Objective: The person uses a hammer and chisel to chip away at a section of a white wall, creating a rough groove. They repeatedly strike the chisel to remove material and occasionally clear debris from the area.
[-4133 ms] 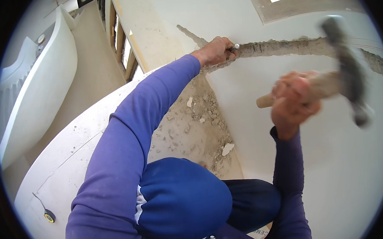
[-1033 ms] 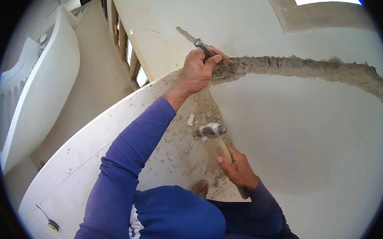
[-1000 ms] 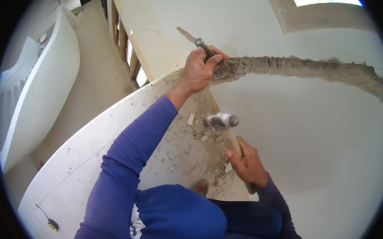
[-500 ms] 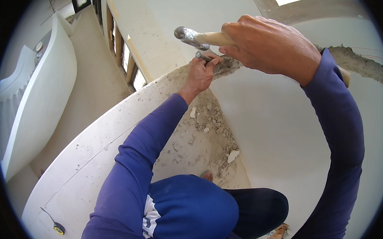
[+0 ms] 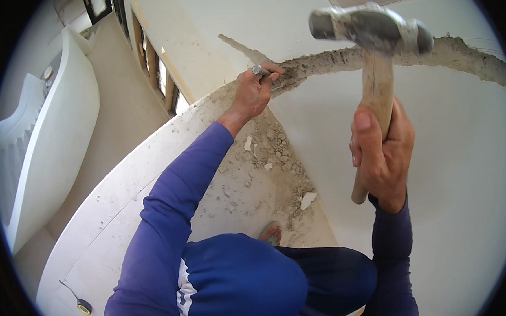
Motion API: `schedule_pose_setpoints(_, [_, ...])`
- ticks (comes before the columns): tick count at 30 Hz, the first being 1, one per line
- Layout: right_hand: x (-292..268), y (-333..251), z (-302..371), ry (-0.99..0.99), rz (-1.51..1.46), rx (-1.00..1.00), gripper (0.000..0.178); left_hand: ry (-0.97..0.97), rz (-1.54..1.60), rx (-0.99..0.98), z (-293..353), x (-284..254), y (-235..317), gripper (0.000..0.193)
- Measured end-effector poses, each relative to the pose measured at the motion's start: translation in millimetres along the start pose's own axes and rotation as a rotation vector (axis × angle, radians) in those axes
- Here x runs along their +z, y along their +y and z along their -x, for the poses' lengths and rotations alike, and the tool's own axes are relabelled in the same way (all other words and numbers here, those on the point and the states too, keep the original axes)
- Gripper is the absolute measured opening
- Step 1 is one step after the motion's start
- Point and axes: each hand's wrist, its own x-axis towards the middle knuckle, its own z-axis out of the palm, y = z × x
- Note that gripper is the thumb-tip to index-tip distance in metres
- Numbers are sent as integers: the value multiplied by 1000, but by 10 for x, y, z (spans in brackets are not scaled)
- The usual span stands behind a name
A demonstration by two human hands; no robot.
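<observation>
My left hand (image 5: 253, 94) is closed around a metal chisel (image 5: 260, 71) at the left end of a rough groove (image 5: 339, 58) cut in the white wall. The chisel's round struck end sticks out of my fist; its tip is hidden by my fingers. Off to the right, my right hand (image 5: 383, 149) grips the wooden handle of a ball-peen hammer (image 5: 378, 85). The hammer's grey head is raised, slightly blurred, well apart from the chisel.
Broken plaster rubble (image 5: 287, 162) lies on the white ledge below the groove, near my sandalled foot (image 5: 270, 233). A tape measure (image 5: 84, 306) rests at the lower left. Beyond the ledge's curved edge is a drop towards a curved white stair wall (image 5: 66, 138).
The hammer has swung away from the chisel, up and to the right, its head now upright above my right hand. My left hand stays on the chisel, shifted little.
</observation>
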Motion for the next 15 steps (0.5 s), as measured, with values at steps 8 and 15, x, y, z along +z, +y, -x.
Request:
schedule_pose_setpoints(8, [695, 1081, 1300, 56, -617, 445, 29, -206, -214, 391, 158, 122, 11, 25])
schedule_pose_setpoints(15, [815, 1375, 1706, 118, -15, -97, 30, -301, -468, 498, 318, 206, -86, 34])
